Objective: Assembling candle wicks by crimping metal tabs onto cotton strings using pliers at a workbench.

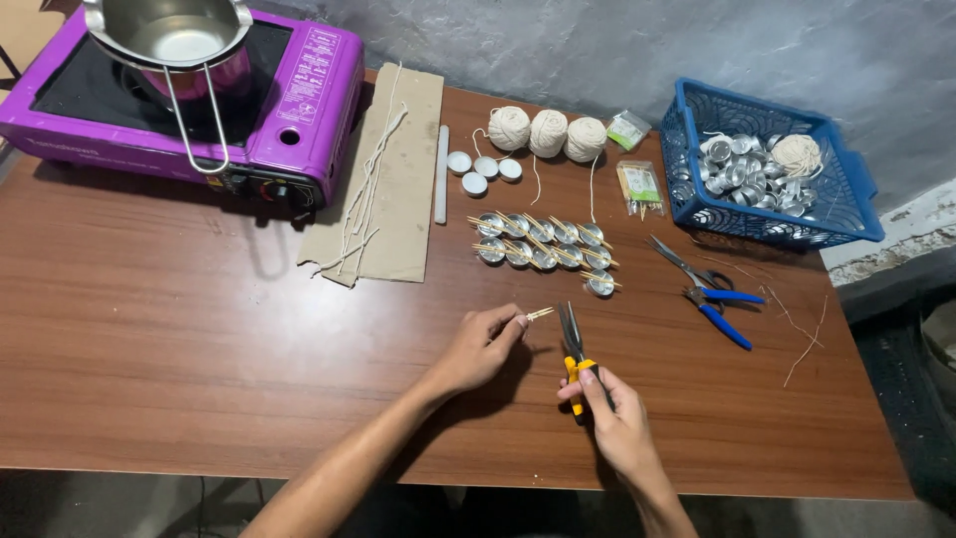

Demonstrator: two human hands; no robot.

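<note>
Pinching a short pale wick stick [539, 314] between thumb and fingertips, the left hand [482, 349] is holding it level above the counter [179, 339], its free end presented toward the tool. The right hand [609, 408] is wrapping a closed grip around the yellow handles of the pliers [572, 344], nose pointing to twelve o'clock, just beside the stick. Metal cups with sticks [543, 244] are lying in rows at twelve o'clock; blue pliers [719, 304] are resting at two o'clock.

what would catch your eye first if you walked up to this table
First the bright purple portable stove at the far left, a steel pot on it. Then the blue basket of metal cups at the far right. Near the front edge, the right hand holds yellow-handled pliers beside the left hand pinching small sticks.
</note>
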